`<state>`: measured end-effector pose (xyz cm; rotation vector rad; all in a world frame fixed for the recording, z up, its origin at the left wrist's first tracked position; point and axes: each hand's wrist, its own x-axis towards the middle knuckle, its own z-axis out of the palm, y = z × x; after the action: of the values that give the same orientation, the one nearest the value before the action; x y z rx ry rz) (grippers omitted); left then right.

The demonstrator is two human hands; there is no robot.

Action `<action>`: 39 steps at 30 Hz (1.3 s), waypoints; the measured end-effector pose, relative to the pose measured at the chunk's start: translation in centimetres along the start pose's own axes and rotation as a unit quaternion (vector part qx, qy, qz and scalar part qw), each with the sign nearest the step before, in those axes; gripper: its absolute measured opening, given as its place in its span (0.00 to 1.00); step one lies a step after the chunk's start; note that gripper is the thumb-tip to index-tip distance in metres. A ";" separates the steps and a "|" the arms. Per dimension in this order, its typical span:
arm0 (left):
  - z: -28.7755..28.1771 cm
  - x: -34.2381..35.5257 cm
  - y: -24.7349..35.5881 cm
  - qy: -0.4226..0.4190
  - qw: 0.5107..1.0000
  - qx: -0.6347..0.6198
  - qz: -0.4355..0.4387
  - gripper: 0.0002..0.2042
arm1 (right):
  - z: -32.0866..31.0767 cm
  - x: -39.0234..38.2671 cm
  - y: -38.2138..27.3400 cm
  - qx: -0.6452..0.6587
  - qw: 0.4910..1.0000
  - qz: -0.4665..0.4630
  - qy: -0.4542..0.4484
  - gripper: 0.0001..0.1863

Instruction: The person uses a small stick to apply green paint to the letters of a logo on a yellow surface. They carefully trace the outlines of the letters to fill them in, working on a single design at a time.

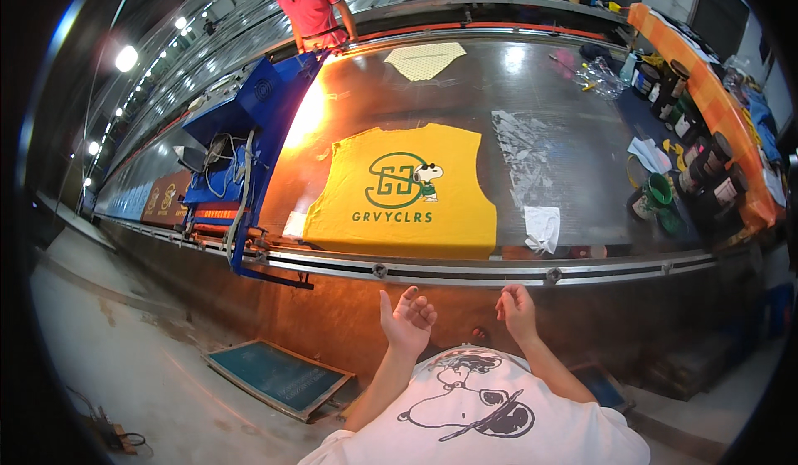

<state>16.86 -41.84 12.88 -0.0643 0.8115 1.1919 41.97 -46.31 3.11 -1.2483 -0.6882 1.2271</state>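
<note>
A yellow cut shirt panel (449, 216) lies flat on the long dark printing table, bearing a green emblem, a line of green lettering and a cartoon dog in sunglasses. My left hand (407, 319) is held up just short of the table's metal rail, palm turned inward, thumb apart and fingers loosely bent, with nothing in it. To its right, my right hand (517, 311) hovers near the rail with its fingers curled in toward the thumb; nothing shows between them. Neither hand touches the panel.
A blue heater machine (262, 91) straddles the table at left, glowing orange. Ink tubs (706, 162) line the right end beside a white cloth (542, 226). Below left lies a framed screen (278, 373). A person in a red shirt (312, 8) stands across the table.
</note>
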 end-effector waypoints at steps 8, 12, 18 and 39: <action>1.0 0.1 -0.8 -0.001 1.000 0.019 -0.023 0.34 | 0.4 -3.1 -1.2 0.020 0.998 0.051 0.022 0.04; 0.1 0.5 -1.0 -0.035 0.999 0.014 -0.039 0.34 | 0.3 -3.5 -1.4 0.022 0.998 0.053 0.018 0.04; -0.1 0.0 -1.0 -0.025 0.999 0.007 -0.034 0.34 | 0.6 -3.3 -2.0 0.029 0.998 0.051 0.018 0.04; -1.7 -1.0 -0.3 -0.043 0.999 -0.005 -0.021 0.34 | 2.1 -3.8 -2.4 0.031 0.998 0.062 -0.012 0.04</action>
<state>16.11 -43.54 12.10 -0.0384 0.7250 1.1510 39.78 -48.86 6.70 -1.2417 -0.5940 1.3567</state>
